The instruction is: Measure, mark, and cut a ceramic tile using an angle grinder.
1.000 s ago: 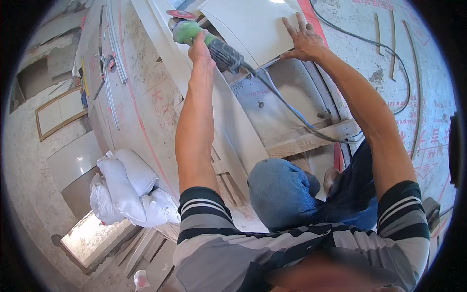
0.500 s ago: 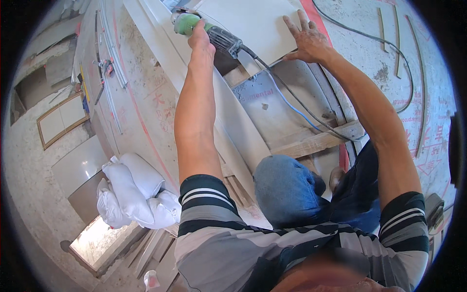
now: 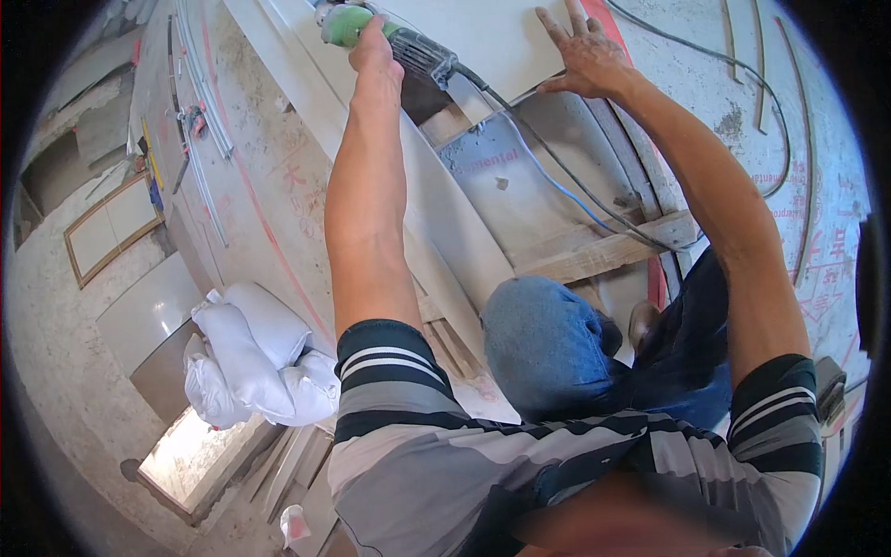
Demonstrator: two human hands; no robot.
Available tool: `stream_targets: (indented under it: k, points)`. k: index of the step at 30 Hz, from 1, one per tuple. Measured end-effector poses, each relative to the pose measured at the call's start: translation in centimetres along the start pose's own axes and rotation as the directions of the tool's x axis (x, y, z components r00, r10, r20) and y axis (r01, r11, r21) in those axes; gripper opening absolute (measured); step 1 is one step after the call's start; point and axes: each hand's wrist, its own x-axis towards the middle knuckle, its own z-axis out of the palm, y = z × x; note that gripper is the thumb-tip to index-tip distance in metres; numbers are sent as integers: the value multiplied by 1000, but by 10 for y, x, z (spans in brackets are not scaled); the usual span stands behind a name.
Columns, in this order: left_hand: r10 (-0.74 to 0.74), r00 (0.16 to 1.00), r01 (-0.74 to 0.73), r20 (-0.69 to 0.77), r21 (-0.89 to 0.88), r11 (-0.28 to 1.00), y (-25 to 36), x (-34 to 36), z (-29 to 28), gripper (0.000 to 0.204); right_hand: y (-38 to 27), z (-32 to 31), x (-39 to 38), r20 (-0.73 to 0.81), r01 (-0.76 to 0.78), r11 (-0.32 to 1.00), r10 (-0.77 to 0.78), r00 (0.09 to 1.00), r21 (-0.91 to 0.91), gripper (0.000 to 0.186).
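My left hand [image 3: 375, 54] is wrapped round a green and black angle grinder [image 3: 422, 56], near the top of the view. The grinder's head lies over the left edge of a large pale tile [image 3: 492, 42]; its disc is too small to make out. Fingers spread, my right hand [image 3: 589, 60] lies flat on the tile's right edge. From the grinder's rear a black cord [image 3: 538, 148] runs down toward my right knee. Beneath the tile, a wooden frame [image 3: 613, 251] shows its near crossbar.
White filled sacks [image 3: 246, 357] are heaped at the left. Long pale boards [image 3: 445, 223] run along my left arm. Thin metal tubes [image 3: 200, 93] lie on the floor further left. A cable [image 3: 742, 70] curves over the floor at the right, beside narrow strips [image 3: 809, 139].
The grinder and my left hand sit slightly higher and further left in the view. My right hand remains flat on the tile, while the whole scene has shifted a little.
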Motion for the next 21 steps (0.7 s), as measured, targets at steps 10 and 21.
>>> stream_targets:
  k: [10, 21]
  points:
    - [12, 1000, -13, 20, 11, 1000, -3, 2, 4, 49, 2, 2, 0, 2, 5, 1000, -5, 1000, 15, 112]
    - [52, 998, -53, 22, 28, 998, 0, -3, 11, 52, -2, 0, 4, -45, 17, 999, -19, 999, -47, 112]
